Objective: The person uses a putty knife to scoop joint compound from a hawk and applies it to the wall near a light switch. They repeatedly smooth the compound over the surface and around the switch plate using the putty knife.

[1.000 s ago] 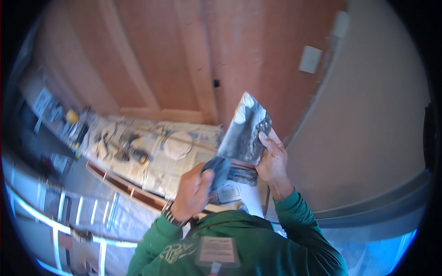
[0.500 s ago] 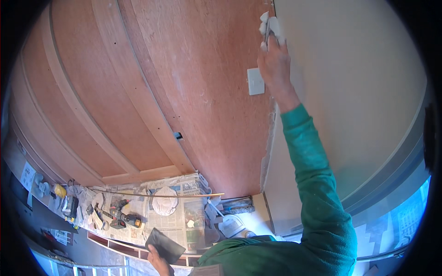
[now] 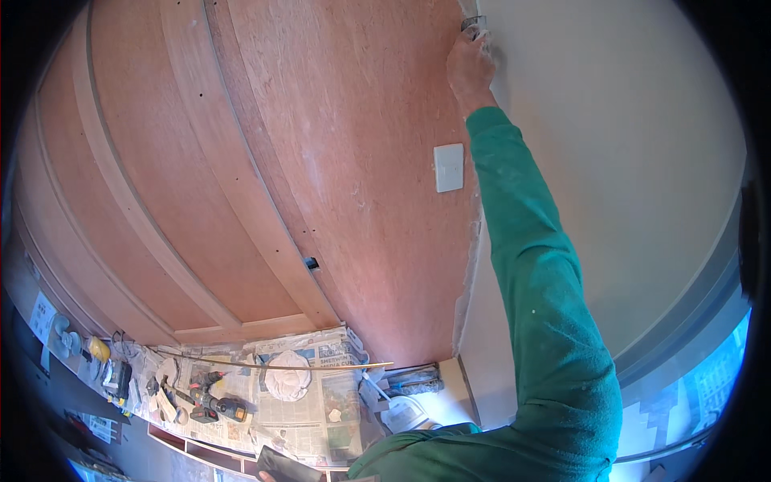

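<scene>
Seam-filling judged in hand: one small metal blade smeared white is gripped by the right hand, upper right of centre, between one reddish-brown wood panel and one pale grey wall; steady, flat pressure seems called for. One dark grey flat board is held by the left hand, bottom edge, mostly cut off. Hands well apart. Also counted: one white rectangular wall plate.
</scene>
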The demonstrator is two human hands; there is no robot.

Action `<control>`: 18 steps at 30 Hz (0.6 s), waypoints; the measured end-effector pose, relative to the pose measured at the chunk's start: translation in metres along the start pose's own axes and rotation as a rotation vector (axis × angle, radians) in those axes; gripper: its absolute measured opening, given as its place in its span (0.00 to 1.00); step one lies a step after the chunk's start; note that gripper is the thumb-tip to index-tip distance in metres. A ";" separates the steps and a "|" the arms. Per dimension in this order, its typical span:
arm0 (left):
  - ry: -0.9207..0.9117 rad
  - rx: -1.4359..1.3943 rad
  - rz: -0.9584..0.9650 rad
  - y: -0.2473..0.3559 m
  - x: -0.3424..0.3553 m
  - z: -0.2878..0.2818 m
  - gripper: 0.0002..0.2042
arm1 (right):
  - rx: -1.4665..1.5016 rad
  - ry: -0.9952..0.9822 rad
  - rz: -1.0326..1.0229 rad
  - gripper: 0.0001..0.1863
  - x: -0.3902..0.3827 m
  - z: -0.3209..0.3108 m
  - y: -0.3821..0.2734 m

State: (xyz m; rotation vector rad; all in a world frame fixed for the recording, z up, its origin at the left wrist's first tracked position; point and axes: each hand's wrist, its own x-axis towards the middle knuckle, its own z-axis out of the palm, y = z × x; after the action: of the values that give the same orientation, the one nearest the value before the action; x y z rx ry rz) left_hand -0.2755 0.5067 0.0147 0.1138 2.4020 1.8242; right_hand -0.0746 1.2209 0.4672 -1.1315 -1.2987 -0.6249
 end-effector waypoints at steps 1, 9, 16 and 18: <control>0.003 0.006 0.002 0.003 -0.002 -0.001 0.31 | -0.011 0.042 -0.007 0.26 0.001 0.013 0.002; 0.072 0.017 -0.035 0.027 -0.012 0.007 0.30 | -0.001 0.053 -0.022 0.28 0.005 0.037 0.001; 0.067 0.013 -0.036 0.041 -0.008 0.019 0.30 | -0.328 -0.307 -0.331 0.22 0.055 0.058 0.043; 0.069 0.003 -0.019 0.048 -0.009 0.024 0.30 | -0.168 -0.376 -0.260 0.20 0.042 0.035 0.035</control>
State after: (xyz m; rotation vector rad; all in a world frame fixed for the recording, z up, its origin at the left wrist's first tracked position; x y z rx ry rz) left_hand -0.2640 0.5413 0.0552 0.0282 2.4424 1.8460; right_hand -0.0494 1.2744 0.4928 -1.2686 -1.7612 -0.7459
